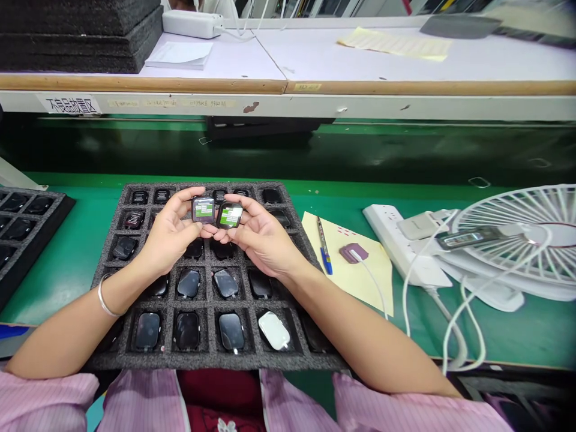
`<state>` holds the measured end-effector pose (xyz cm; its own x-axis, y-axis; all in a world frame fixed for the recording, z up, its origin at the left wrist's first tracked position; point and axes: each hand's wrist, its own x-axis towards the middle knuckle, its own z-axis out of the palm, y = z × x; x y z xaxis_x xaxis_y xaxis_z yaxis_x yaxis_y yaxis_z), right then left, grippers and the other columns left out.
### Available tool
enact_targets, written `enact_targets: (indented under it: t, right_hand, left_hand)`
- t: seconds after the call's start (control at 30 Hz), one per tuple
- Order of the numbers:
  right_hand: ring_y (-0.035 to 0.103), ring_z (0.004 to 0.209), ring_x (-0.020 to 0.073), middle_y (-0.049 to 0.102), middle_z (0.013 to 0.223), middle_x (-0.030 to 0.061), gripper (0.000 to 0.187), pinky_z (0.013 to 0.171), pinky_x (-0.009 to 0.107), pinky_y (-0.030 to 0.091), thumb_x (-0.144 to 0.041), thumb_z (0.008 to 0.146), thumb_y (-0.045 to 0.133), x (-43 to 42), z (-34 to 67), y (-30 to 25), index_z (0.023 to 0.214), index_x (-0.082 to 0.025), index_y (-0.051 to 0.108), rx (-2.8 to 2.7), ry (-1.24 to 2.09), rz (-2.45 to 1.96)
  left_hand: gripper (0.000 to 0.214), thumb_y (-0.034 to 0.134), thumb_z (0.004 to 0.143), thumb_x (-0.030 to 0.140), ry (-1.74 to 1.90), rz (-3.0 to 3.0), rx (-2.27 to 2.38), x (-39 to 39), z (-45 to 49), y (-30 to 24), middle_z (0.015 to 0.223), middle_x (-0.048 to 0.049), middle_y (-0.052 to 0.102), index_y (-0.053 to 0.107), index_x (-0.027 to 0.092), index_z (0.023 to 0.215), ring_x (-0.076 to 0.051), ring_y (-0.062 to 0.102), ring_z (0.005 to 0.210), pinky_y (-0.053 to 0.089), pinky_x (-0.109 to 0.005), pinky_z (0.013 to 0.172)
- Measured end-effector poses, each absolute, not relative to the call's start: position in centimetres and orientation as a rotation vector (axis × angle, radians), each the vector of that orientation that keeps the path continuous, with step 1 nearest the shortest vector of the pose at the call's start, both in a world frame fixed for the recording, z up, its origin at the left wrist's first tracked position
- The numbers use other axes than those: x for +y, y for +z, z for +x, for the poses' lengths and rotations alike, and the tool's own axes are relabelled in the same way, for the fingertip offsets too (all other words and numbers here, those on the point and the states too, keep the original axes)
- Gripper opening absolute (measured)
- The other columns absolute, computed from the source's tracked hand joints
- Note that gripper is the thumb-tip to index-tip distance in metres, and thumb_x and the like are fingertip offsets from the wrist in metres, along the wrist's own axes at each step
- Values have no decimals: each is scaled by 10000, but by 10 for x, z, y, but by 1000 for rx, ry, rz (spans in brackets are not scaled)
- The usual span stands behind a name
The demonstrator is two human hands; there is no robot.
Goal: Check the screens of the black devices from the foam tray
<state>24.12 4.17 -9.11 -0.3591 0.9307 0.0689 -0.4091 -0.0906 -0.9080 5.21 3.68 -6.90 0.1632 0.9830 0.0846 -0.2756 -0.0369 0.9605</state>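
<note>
My left hand (173, 231) is closed on a smartwatch body (203, 210) without a strap, its screen lit green and white. Close beside it, a second lit smartwatch body (229, 215) is gripped by my right hand (263, 240), tilted a little. Both are raised over a dark grey foam tray (193, 362) divided into square pockets. Most visible pockets hold a dark watch body, such as the one (231, 331) in the front row. A white-faced watch (274, 330) lies in the front row too. My hands and forearms hide some pockets.
Right of the tray, a pen (324, 246) and a purple charging block (354, 253) rest on yellow paper (310, 225). Beyond them are a white power strip (405, 249), loose cables and a white fan (517, 228). Another foam tray (63, 207) stands left. A shelf (315, 54) spans the back.
</note>
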Motion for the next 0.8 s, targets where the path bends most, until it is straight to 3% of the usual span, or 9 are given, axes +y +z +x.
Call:
enact_targets:
  t: [0.13,0.27,0.37,0.47,0.67,0.8]
  right_hand:
    - [727,741,136,738,952,-35,608,767,286,612,-139,713,812,41,242,-89,1259,-262,573,-1114,1647,-679]
    - [677,617,119,755,921,-14,452,583,244,531,-318,794,846,42,244,-88,1167,-235,604,-1085,1635,-784]
    - [611,517,97,760,858,-7,431,496,220,448,-450,813,873,42,245,-87,1064,-221,608,-1086,1615,-872]
    - [612,495,111,765,827,-3,409,491,237,456,-444,812,860,43,245,-86,1055,-217,622,-1077,1639,-883]
    - [725,623,199,795,921,50,396,600,342,585,-288,806,642,47,245,-89,1188,-187,628,-1001,1779,-785]
    - [753,685,195,799,976,28,463,665,335,609,-247,752,671,47,247,-88,1208,-213,598,-994,1809,-747]
  left_hand:
    - [601,778,690,92,1215,1135,880,36,51,-67,1096,-21,749,593,190,1254,-98,750,734,642,-199,716]
    - [450,718,804,215,1122,1109,968,34,49,-62,951,-22,749,609,167,1238,-138,750,643,627,-240,625]
    - [315,689,859,302,1114,1115,1032,34,49,-61,818,13,695,639,170,1141,-140,720,554,580,-231,532]
    - [268,747,847,336,1139,1191,1066,35,49,-63,774,37,661,635,186,1039,-93,638,474,508,-194,461]
    - [428,873,721,271,1143,1263,1066,38,47,-67,816,40,646,606,189,1045,-61,573,524,506,-176,479]
    - [607,854,666,159,1095,1220,1004,43,46,-68,928,13,690,555,188,1194,-77,634,622,567,-187,579]
